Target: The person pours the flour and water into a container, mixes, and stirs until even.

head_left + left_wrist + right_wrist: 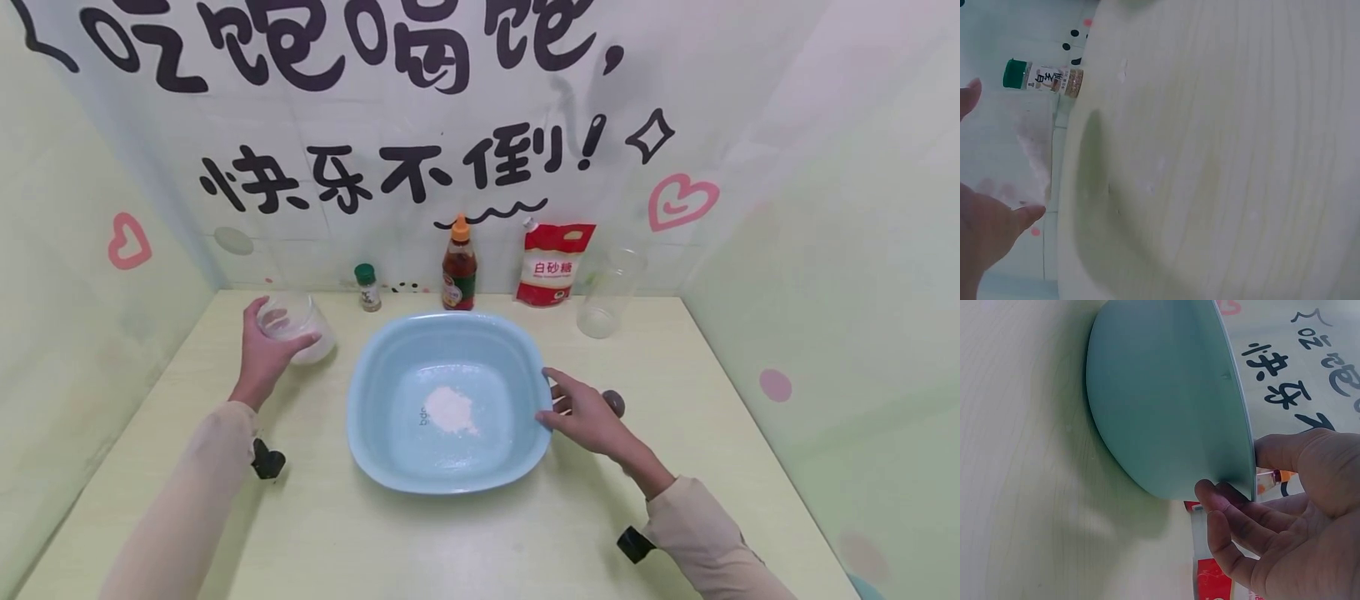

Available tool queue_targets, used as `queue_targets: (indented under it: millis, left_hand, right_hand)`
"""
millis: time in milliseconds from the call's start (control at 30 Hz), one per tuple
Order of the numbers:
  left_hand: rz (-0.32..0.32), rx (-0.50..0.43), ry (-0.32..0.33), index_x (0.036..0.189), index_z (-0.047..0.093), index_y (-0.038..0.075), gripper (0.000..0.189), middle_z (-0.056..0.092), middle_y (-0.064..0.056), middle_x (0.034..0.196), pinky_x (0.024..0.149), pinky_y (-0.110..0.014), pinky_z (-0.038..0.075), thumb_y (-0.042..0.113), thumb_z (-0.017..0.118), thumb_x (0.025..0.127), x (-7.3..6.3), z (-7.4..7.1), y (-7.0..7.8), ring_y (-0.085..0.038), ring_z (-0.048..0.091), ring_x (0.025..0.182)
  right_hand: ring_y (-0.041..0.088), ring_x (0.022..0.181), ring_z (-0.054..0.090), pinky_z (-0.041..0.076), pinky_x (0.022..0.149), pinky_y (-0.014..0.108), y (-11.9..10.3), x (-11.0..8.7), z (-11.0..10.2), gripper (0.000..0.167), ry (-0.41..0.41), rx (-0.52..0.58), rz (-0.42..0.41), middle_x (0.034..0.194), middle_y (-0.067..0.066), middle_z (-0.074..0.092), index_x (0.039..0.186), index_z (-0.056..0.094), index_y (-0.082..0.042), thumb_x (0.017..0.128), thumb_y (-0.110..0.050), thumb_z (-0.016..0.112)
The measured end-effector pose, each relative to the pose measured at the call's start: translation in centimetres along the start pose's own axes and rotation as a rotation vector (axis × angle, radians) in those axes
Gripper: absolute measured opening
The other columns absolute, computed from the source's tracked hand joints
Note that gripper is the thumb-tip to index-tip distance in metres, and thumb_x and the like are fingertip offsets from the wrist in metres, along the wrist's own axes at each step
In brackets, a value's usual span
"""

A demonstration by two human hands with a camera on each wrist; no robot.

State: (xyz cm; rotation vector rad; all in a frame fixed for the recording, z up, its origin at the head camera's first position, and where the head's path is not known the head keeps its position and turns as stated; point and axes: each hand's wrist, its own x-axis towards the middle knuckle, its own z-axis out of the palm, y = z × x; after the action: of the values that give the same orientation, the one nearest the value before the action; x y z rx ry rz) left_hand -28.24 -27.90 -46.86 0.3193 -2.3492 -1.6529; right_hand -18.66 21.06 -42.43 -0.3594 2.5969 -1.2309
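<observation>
My left hand (pixel 272 350) holds a clear cup (pixel 318 342) at the back left of the table. White residue clings inside this cup (pixel 1030 144) in the left wrist view, and the cup looks tilted. In the middle stands a light blue plastic basin (pixel 375 454) with a small heap of white powder (pixel 448 408) on its bottom. My right hand (pixel 588 414) pinches the basin's right rim. In the right wrist view the thumb lies over the rim and the other fingers (pixel 1235 519) are curled against the basin's outer wall (pixel 1160 400).
Along the back wall stand a green-capped seasoning shaker (pixel 368 288), an orange-capped sauce bottle (pixel 459 271), a red and white sugar pouch (pixel 553 265) and a tall clear container (pixel 604 300). A dark round object (pixel 613 403) shows behind my right hand. Walls enclose the table (pixel 315 533) at the back and sides.
</observation>
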Motion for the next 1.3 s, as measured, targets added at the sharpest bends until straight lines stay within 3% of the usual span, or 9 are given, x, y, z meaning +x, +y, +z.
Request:
queue_targets:
  millis: [400,733,867,933,1000,1100,1167,1233,1300]
  left_hand:
    - [-0.015,0.113,-0.025,0.159,0.008,0.019,0.116,0.027,-0.022,0.161,0.119,-0.06,0.026,0.028,0.088,0.076,0.1,-0.3,-2.3,-0.043,0.029,0.146]
    - [0.01,0.136,-0.047,0.16,0.005,0.022,0.12,0.027,-0.024,0.16,0.117,-0.063,0.026,0.033,0.089,0.075,0.0,-0.7,-3.4,-0.046,0.029,0.144]
    - [0.005,0.104,-0.067,0.16,-0.002,0.028,0.123,0.017,-0.024,0.163,0.117,-0.065,0.023,0.035,0.088,0.076,-0.4,-1.2,-3.3,-0.046,0.021,0.148]
    - [0.02,0.077,-0.047,0.16,-0.002,0.029,0.121,0.012,-0.024,0.164,0.118,-0.064,0.023,0.034,0.086,0.078,-0.9,-1.6,-3.0,-0.044,0.016,0.151]
    - [0.045,0.047,0.017,0.16,0.003,0.028,0.114,0.015,-0.022,0.164,0.12,-0.06,0.024,0.03,0.084,0.081,-1.6,-1.8,-2.3,-0.039,0.016,0.152]
    - [0.105,0.054,0.159,0.158,0.021,0.024,0.093,0.026,-0.019,0.156,0.119,-0.049,0.033,0.024,0.079,0.085,-3.1,-1.9,-0.8,-0.03,0.026,0.147]
    - [0.163,0.081,0.208,0.153,0.036,0.016,0.078,0.036,-0.018,0.147,0.115,-0.044,0.04,0.018,0.077,0.087,-4.4,-1.7,0.6,-0.027,0.036,0.138]
    - [0.229,0.133,0.158,0.147,0.045,0.008,0.065,0.042,-0.018,0.14,0.109,-0.037,0.046,0.013,0.074,0.089,-5.7,-1.5,2.1,-0.028,0.042,0.13]
    - [0.282,0.163,0.027,0.144,0.047,0.002,0.059,0.046,-0.02,0.139,0.102,-0.025,0.05,0.011,0.071,0.091,-6.9,-1.1,3.4,-0.032,0.046,0.125]
  right_hand:
    - [0.026,0.099,0.07,0.06,0.083,0.039,0.1,0.1,0.2,0.071,0.006,-0.005,0.011,0.116,0.018,0.068,0.151,0.037,0.001,0.091,-0.013,0.072]
    - [0.027,0.1,0.07,0.06,0.084,0.04,-0.1,-0.2,0.1,0.072,-0.003,-0.024,0.01,0.117,0.018,0.068,0.151,0.037,-0.002,0.091,-0.015,0.073]
    - [0.027,0.1,0.07,0.06,0.084,0.04,-0.2,-0.2,0.0,0.071,-0.006,-0.024,0.005,0.117,0.018,0.067,0.151,0.037,-0.002,0.091,-0.014,0.072]
    - [0.027,0.099,0.07,0.06,0.084,0.04,-0.2,-0.2,0.0,0.071,-0.007,-0.025,0.003,0.117,0.018,0.067,0.151,0.037,-0.001,0.091,-0.014,0.072]
    - [0.027,0.099,0.07,0.06,0.084,0.04,-0.1,-0.1,0.1,0.072,-0.005,-0.025,0.006,0.117,0.018,0.067,0.151,0.037,-0.002,0.091,-0.014,0.073]
    - [0.027,0.098,0.07,0.06,0.083,0.04,0.0,-0.1,0.2,0.072,-0.005,-0.028,0.01,0.116,0.018,0.067,0.151,0.037,-0.002,0.09,-0.015,0.073]
    - [0.027,0.099,0.07,0.06,0.083,0.04,0.1,-0.1,0.2,0.073,-0.007,-0.027,0.011,0.116,0.018,0.067,0.151,0.037,-0.002,0.09,-0.016,0.074]
    - [0.027,0.099,0.07,0.06,0.083,0.041,0.3,0.0,0.2,0.073,-0.009,-0.026,0.008,0.116,0.018,0.067,0.152,0.036,-0.003,0.09,-0.017,0.074]
    - [0.028,0.101,0.069,0.06,0.083,0.041,0.4,0.0,0.2,0.073,-0.012,-0.023,0.001,0.118,0.018,0.066,0.152,0.036,-0.003,0.091,-0.018,0.074]
